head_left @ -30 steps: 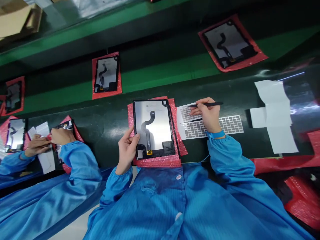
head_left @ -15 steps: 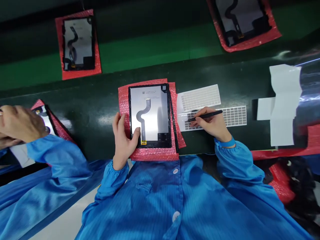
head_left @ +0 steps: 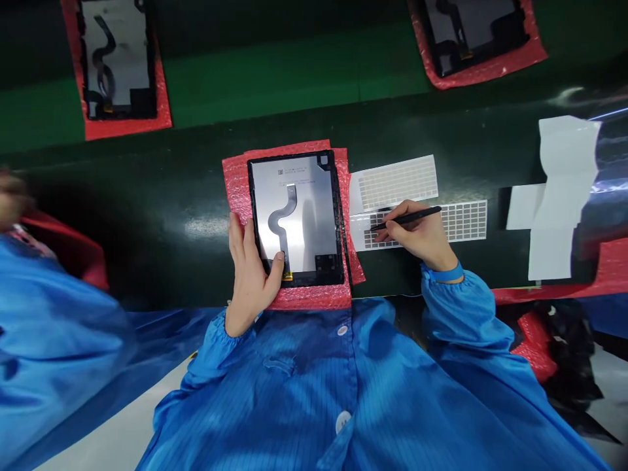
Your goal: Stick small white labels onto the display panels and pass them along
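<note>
A tablet screen (head_left: 318, 212) lies back side up on red bubble wrap (head_left: 235, 186), with a wavy flat cable (head_left: 278, 222) running down to a yellow connector. My left hand (head_left: 252, 278) rests on its lower left, fingers stretched along the left edge and thumb on the panel by the cable's lower end. Between the fingers of my right hand (head_left: 417, 235) is a slim black pointed tool (head_left: 422, 214), held like a pen. Its tip touches or hovers just over the lower sticker sheet (head_left: 464, 221), a grid of small grey rectangles; I cannot tell which.
Above that sheet lies a paler sticker sheet (head_left: 397, 182). White paper pieces (head_left: 554, 196) are at the right. Two more screens on red wrap, one upper left (head_left: 120, 65) and one upper right (head_left: 481, 29), lie across the green strip. A co-worker's blue sleeve (head_left: 53, 314) reaches in at left.
My left thumb has slid slightly right over the cable's lower end. My right hand stays over the sheet. The co-worker's hands have moved left, largely out of view. The upper-left screen appears farther left.
</note>
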The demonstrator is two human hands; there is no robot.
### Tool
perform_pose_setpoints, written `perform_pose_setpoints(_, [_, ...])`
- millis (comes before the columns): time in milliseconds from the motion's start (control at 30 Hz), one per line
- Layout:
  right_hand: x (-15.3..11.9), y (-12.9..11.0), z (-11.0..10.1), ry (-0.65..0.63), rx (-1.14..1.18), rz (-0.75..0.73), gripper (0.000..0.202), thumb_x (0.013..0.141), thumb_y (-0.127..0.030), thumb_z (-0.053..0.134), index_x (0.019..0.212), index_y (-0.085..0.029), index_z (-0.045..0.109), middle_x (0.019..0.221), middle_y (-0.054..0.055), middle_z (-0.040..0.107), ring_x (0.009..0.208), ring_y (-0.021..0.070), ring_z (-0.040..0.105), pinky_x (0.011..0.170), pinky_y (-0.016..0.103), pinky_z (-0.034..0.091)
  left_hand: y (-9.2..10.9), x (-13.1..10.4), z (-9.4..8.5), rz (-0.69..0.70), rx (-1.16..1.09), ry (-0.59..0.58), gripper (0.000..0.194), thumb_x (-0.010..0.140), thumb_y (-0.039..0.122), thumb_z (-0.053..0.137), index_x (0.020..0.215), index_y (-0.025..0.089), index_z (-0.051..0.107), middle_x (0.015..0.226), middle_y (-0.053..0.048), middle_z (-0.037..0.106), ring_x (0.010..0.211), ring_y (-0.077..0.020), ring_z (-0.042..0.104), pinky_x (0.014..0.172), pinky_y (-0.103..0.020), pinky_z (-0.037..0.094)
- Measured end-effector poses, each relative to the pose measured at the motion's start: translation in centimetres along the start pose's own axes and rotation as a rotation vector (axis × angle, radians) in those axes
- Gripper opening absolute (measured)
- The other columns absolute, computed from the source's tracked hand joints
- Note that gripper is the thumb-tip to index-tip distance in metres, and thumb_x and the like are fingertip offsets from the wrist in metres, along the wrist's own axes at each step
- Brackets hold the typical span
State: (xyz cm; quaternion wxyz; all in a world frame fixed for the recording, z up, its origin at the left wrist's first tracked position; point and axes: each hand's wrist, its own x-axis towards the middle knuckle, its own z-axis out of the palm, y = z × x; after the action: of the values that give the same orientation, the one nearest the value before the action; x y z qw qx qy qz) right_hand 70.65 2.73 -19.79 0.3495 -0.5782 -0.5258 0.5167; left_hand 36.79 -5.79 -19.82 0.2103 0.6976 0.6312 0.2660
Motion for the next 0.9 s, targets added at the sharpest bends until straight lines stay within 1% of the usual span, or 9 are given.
perform_pose_setpoints(200, [0.3,-0.5,-0.1,-0.026,0.02,0.029,0.016,0.073,-0.014,0.082,0.077,-0.022,0.069,0.062,0.001,0.072,0.056,0.0204,0.077,0.052,0.027,0.063,-0.1,0.0,0.1,0.015,-0.054,0.008,0.078,0.104,0.045,0.055,0.167,0.023,0.014,0.176,-0.018,0.001,0.165,-0.0339,0.001,0.131,-0.061,0.011])
perform_pose_setpoints(367, [0.4,-0.5,-0.1,-0.029,0.016,0.054,0.017,0.075,-0.018,0.084,0.078,-0.022,0.068,0.063,0.002,0.074,0.057,0.0208,0.077,0.051,0.026,0.063,-1.3,1.3,-0.8,-0.011,-0.139,0.07,0.064,0.1,0.044,0.063,0.154,0.022,0.036,0.175,-0.019,0.01,0.164,-0.0339,0.009,0.131,-0.06,0.015])
perform_pose_setpoints(433, [0.4,-0.4,-0.2,-0.03,0.031,0.053,0.017,0.076,-0.021,0.085,0.078,-0.022,0.068,0.064,0.003,0.075,0.057,0.0215,0.077,0.051,0.028,0.063,-1.3,2.5,-1.7,0.014,-0.139,0.11,0.062,0.099,0.043,0.065,0.151,0.022,0.038,0.175,-0.018,0.01,0.164,-0.0344,0.009,0.132,-0.06,0.014])
perform_pose_setpoints(533, [0.4,-0.1,-0.6,-0.037,0.09,0.037,0.02,0.077,-0.03,0.087,0.077,-0.022,0.069,0.065,0.003,0.076,0.055,0.0225,0.076,0.052,0.032,0.066,0.0,4.4,-3.1,0.121,-0.091,0.153,0.059,0.099,0.039,0.066,0.151,0.026,0.04,0.173,-0.015,0.018,0.163,-0.0341,0.015,0.131,-0.061,0.018])
perform_pose_setpoints(600, [0.5,0.0,-0.9,-0.033,0.117,0.025,0.022,0.078,-0.035,0.087,0.078,-0.022,0.07,0.067,0.004,0.077,0.053,0.0222,0.075,0.053,0.034,0.067,1.7,5.3,-3.5,0.207,-0.052,0.159,0.049,0.099,0.036,0.066,0.144,0.026,0.05,0.166,-0.015,0.034,0.157,-0.0342,0.03,0.126,-0.059,0.031])
perform_pose_setpoints(700, [1.0,-0.1,-1.0,-0.009,0.137,-0.013,0.026,0.078,-0.041,0.088,0.078,-0.022,0.07,0.066,0.004,0.076,0.053,0.0225,0.075,0.052,0.035,0.067,4.5,5.7,-2.8,0.367,-0.029,0.04,0.029,0.101,0.033,0.062,0.126,0.019,0.063,0.126,-0.014,0.066,0.12,-0.0284,0.064,0.1,-0.047,0.055])
perform_pose_setpoints(767, [1.8,-0.6,-0.5,0.007,0.161,-0.059,0.03,0.077,-0.045,0.089,0.079,-0.022,0.069,0.066,0.004,0.075,0.055,0.0239,0.076,0.052,0.037,0.067,6.0,5.4,-1.6,0.444,0.016,-0.112,0.028,0.104,0.033,0.055,0.122,0.014,0.065,0.1,-0.01,0.071,0.095,-0.0235,0.069,0.083,-0.039,0.058])
perform_pose_setpoints(833, [2.7,-1.4,0.4,0.017,0.174,-0.109,0.034,0.075,-0.049,0.09,0.079,-0.024,0.067,0.067,0.003,0.075,0.055,0.0244,0.076,0.052,0.039,0.066,7.1,5.0,-0.4,0.463,0.117,-0.23,0.038,0.106,0.038,0.051,0.128,0.009,0.063,0.1,-0.01,0.072,0.091,-0.0242,0.069,0.077,-0.037,0.058])
perform_pose_setpoints(900, [3.6,-2.3,1.6,0.013,0.157,-0.15,0.037,0.074,-0.054,0.089,0.079,-0.026,0.065,0.065,0.002,0.073,0.056,0.0238,0.075,0.052,0.039,0.066,7.8,4.7,0.6,0.453,0.226,-0.277,0.049,0.106,0.042,0.05,0.138,0.006,0.057,0.11,-0.014,0.071,0.097,-0.0275,0.069,0.075,-0.038,0.057])
